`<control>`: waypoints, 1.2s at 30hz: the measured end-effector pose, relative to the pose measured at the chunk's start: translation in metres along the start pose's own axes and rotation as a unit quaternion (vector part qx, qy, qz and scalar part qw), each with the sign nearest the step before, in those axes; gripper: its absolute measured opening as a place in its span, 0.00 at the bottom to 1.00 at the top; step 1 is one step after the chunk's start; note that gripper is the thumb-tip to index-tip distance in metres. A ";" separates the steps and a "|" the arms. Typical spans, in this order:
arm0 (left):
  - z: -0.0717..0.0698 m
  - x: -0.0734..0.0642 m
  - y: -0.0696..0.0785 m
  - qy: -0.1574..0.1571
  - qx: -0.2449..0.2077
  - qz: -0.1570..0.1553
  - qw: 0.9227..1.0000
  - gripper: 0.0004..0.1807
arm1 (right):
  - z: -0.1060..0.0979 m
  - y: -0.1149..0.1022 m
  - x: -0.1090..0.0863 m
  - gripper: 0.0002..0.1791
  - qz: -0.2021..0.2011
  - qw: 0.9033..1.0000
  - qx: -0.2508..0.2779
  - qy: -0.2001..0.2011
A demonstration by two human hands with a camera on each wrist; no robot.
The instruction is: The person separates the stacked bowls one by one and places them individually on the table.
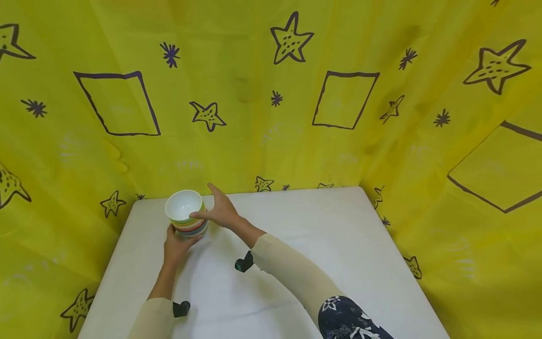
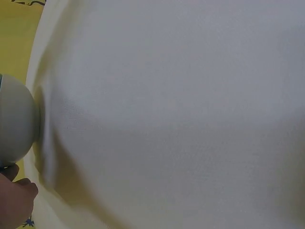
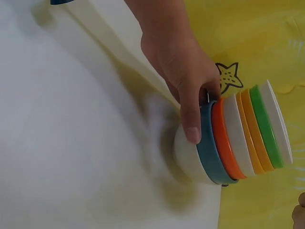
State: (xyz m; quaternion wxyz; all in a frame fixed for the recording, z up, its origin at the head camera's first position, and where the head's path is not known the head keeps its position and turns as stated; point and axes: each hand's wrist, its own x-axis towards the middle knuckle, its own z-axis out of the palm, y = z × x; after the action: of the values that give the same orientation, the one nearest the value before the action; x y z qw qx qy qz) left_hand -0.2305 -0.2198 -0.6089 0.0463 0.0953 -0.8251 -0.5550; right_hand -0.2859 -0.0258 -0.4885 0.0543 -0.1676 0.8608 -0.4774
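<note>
A stack of nested bowls [image 1: 184,207] is at the far left of the white table; the top bowl is white inside with a green outer rim. In the right wrist view, the stack [image 3: 233,133] shows blue, orange, white, yellow-orange and green bands. My left hand [image 1: 175,247] grips its lower part, thumb [image 3: 192,129] against the lowest bowl. My right hand [image 1: 220,209] spreads beside the upper rim, its thumb overlapping the rim in the head view. Only fingertips of the right hand [image 3: 299,212] show in the right wrist view, apart from the bowls. Whether the stack touches the table cannot be told.
A white-covered table [image 1: 305,245] spans the front. Yellow curtains [image 1: 254,150] with drawn stars and frames enclose its back and sides. Dark wrist-strap pieces [image 1: 181,309] hang at both sleeves.
</note>
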 end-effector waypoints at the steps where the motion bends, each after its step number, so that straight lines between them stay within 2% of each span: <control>1: 0.001 0.000 0.000 0.003 -0.001 0.001 1.000 0.61 | 0.001 -0.001 0.001 0.60 -0.001 1.000 -0.001 -0.001; 5: 0.002 0.001 -0.002 0.013 -0.006 0.006 1.000 0.61 | 0.007 -0.005 0.003 0.61 -0.005 1.000 -0.001 -0.005; 12: 0.000 0.002 -0.009 0.035 -0.015 0.010 0.999 0.60 | 0.021 -0.013 0.009 0.61 -0.037 0.999 -0.023 -0.026; 17: 0.003 0.001 -0.005 0.034 -0.020 0.023 0.999 0.59 | 0.028 -0.009 0.014 0.51 -0.091 0.995 -0.002 -0.035; 19: 0.004 0.002 -0.003 0.036 -0.024 0.031 0.999 0.59 | 0.029 -0.008 0.015 0.50 -0.098 0.995 -0.011 -0.034; 22: 0.007 0.005 -0.002 0.040 -0.023 0.035 0.998 0.58 | 0.029 -0.010 0.015 0.56 -0.076 0.995 -0.055 -0.030; 25: 0.010 0.007 -0.004 0.039 -0.022 0.030 0.999 0.57 | 0.029 -0.008 0.016 0.57 -0.063 0.994 -0.084 -0.024; 30: 0.013 0.009 -0.007 0.039 -0.022 0.018 0.999 0.58 | 0.029 -0.003 0.021 0.51 -0.071 0.993 -0.096 -0.025; 36: 0.014 0.009 -0.008 0.044 -0.023 0.014 0.999 0.57 | 0.032 0.000 0.026 0.50 -0.059 0.993 -0.097 -0.029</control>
State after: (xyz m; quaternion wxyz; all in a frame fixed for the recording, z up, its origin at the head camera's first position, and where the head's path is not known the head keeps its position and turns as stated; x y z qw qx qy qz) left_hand -0.2407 -0.2120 -0.6218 0.0925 0.1069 -0.8103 -0.5687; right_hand -0.3022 -0.0602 -0.5041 0.0345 -0.2366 0.8896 -0.3892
